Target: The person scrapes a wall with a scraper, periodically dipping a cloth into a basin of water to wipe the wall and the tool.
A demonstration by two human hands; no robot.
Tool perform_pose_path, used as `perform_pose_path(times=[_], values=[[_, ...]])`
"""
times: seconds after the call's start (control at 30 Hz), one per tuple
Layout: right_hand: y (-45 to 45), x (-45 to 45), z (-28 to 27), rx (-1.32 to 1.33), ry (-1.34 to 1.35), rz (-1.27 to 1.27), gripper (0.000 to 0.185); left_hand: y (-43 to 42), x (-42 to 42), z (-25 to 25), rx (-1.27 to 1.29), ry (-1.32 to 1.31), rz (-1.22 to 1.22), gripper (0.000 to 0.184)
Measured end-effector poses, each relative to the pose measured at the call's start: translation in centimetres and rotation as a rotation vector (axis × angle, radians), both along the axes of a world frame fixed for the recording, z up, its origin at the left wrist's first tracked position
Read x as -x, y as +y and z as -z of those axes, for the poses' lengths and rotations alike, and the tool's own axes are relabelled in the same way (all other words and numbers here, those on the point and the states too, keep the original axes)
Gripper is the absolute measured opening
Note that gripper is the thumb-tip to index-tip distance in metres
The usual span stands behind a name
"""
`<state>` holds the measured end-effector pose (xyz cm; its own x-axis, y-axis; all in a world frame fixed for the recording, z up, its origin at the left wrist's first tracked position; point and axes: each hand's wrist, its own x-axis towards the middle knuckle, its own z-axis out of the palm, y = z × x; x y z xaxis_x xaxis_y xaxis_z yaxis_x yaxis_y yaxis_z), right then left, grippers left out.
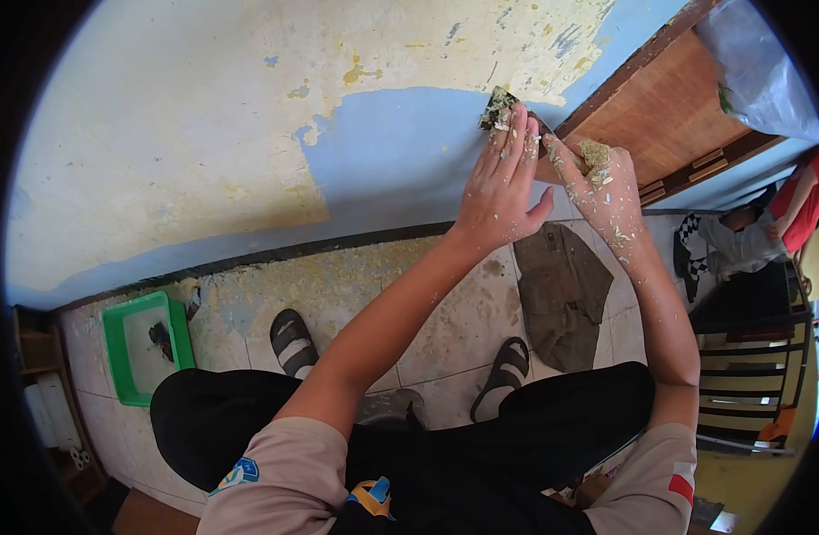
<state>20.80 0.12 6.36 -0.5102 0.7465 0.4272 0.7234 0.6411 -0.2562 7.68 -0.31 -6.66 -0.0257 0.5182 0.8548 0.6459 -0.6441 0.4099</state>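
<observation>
Both arms reach up to a wall where pale yellow paint is partly gone and blue shows. My left hand has its fingers stretched out, laid on a dark flat blade covered in paint flakes, against the wall. My right hand is closed round the handle end of this scraper, with its index finger pointing along it; the handle is mostly hidden. A clump of yellowish scrapings lies on the right hand. Flakes stick to both hands.
Paint scrapings cover the tiled floor along the wall. A green tray stands at the left. A brown cloth lies by my right sandal. A wooden door is at the upper right. Another person sits at the far right.
</observation>
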Motion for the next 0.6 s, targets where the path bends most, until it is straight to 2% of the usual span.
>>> perform_pose_path(times=[0.2,0.3,0.4,0.47,0.6], values=[[-0.8,0.6,-0.4,0.066,0.003,0.050,0.029,-0.1,0.0,0.2,-0.005,-0.013,0.001,0.101],[-0.4,0.2,0.4,-0.046,0.002,-0.018,0.030,-0.1,-0.4,0.2,-0.008,-0.033,0.015,0.105],[-0.1,0.9,0.6,0.053,0.004,0.037,0.031,-0.2,-0.2,0.3,-0.001,-0.055,0.000,0.111],[0.0,1.9,1.0,-0.059,0.033,-0.025,0.030,-0.3,0.0,0.3,-0.003,-0.057,-0.037,0.114],[0.0,2.3,0.6,-0.056,-0.043,-0.008,0.027,-0.6,0.5,0.3,0.007,-0.083,-0.036,0.119]])
